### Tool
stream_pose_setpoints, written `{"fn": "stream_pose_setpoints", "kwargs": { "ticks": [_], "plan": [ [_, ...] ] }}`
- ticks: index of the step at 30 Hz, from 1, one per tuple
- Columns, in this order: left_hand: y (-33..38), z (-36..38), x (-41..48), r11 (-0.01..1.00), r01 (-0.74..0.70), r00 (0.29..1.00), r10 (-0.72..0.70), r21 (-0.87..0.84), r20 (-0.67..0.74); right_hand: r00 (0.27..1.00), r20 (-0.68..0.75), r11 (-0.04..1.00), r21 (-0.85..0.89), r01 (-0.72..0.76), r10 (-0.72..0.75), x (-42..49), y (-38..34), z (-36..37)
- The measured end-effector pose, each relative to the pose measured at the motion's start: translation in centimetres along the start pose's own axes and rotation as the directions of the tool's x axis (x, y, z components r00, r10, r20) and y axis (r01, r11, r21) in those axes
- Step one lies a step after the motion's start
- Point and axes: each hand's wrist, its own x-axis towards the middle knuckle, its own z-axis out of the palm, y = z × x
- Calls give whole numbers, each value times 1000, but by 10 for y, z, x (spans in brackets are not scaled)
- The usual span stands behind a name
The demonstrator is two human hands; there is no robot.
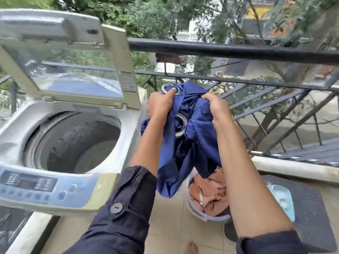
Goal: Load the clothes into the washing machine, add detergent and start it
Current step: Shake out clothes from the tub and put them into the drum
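The left hand (159, 103) pinched the bunched top of a dark blue eyelet curtain (194, 143), its thumb pressed on one metal ring (171, 88). Just beside it the right hand (214, 107) was fisted round another gather of the same cloth. The curtain hung in the air between the forearms. Its lower end trailed toward a pale tub (201, 216) of rust-coloured clothes (211, 191) on the balcony floor; whether it touched them could not be told.

The step looked like carrying the curtain left to the washing machine (110, 167). To do that well, the tail would need lifting clear of the tub's rim and of the machine's right edge. The cloth could then be fed loosely into the drum (82, 142), so that no ring snagged on the opening.

The glass lid (73, 76) stood raised at the machine's back, leaving the way in open, and the control panel (36, 184) ran along its front edge. A black railing (220, 50) closed off the floor's far edge behind the hands. Toward the right edge stood a dark perforated stool (311, 208) bearing a light blue thing (282, 197), too blurred to name. No detergent could be made out.
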Motion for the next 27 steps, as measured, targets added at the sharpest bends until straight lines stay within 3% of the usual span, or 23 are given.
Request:
{"fn": "stream_pose_setpoints", "kwargs": {
  "ticks": [11, 16, 27],
  "plan": [
    [-21, -219, 68, 993, -37, 981, 15, -113, -194, 949, 308, 992, 124, 37, -74, -57, -46, 205],
    [-50, -288, 102, 996, -48, 955, 22, -78, -297, 920, 383, 984, 178, 13, -82, -73, -34, 292],
    [-139, -334, 153, 994, 109, 931, -102, -1, -350, 946, 320, 985, 147, -91, 40, -78, 35, 397]
  ]
}}
